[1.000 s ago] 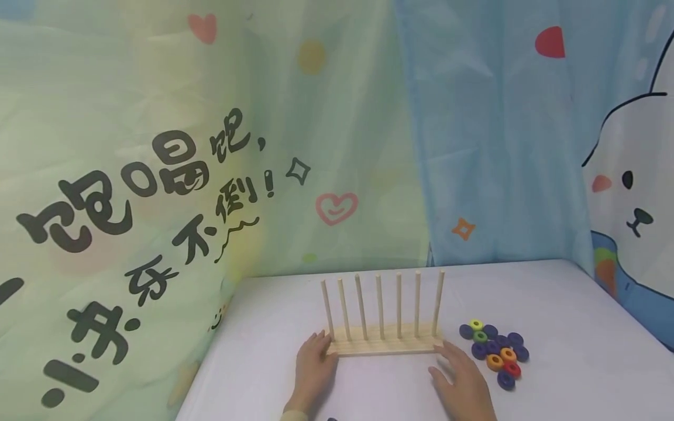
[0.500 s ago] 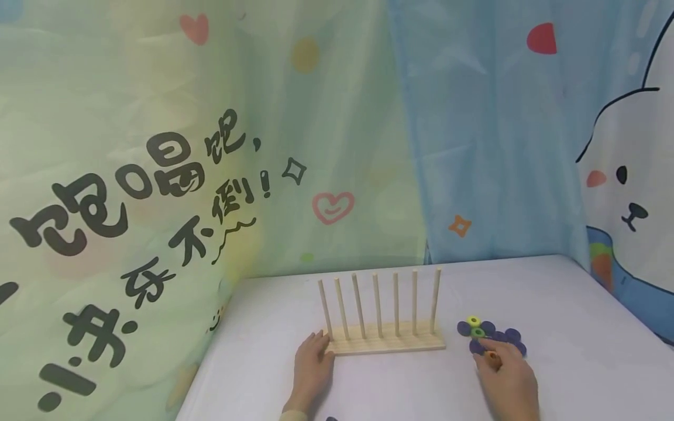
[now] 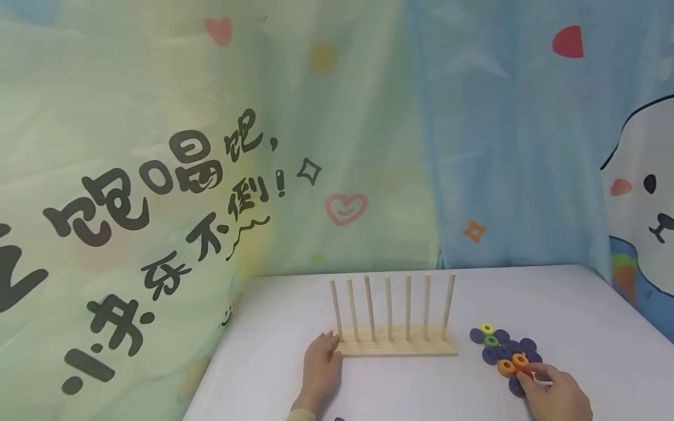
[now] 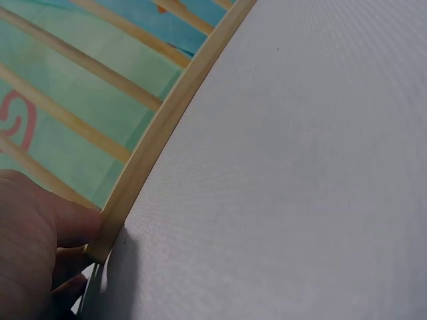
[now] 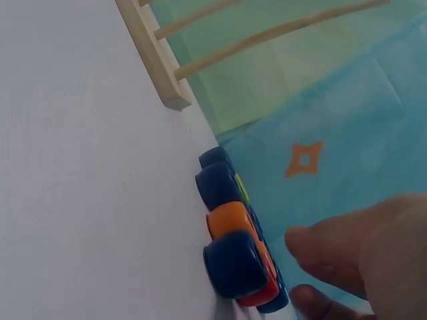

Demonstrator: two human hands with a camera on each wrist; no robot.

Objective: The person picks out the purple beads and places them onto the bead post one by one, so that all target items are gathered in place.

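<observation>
My left hand (image 3: 322, 363) holds the left end of a wooden peg rack (image 3: 397, 349), whose several upright pegs carry no rings. In the left wrist view my thumb (image 4: 79, 223) presses on the end of its base. My right hand (image 3: 557, 393) bends down over the ring pile, its fingertips at a red ring (image 5: 272, 291). A gap shows between the right fingertips in the right wrist view, and whether they grip the ring is unclear. Beside it lie two orange rings (image 3: 506, 368), a green ring (image 3: 491, 341), a yellow ring (image 3: 487, 328) and several dark blue rings (image 3: 489, 355).
The rings lie to the right of the rack on the white tabletop (image 3: 411, 392). One dark blue ring (image 5: 233, 265) lies nearest the front of the pile. A small dark object (image 3: 340, 418) is cut off at the bottom edge. A printed curtain (image 3: 337, 146) hangs behind.
My right hand has left the rack's right end and moved right, over the pile and on to the red ring. My left hand stays at the rack. The head view has shifted slightly.
</observation>
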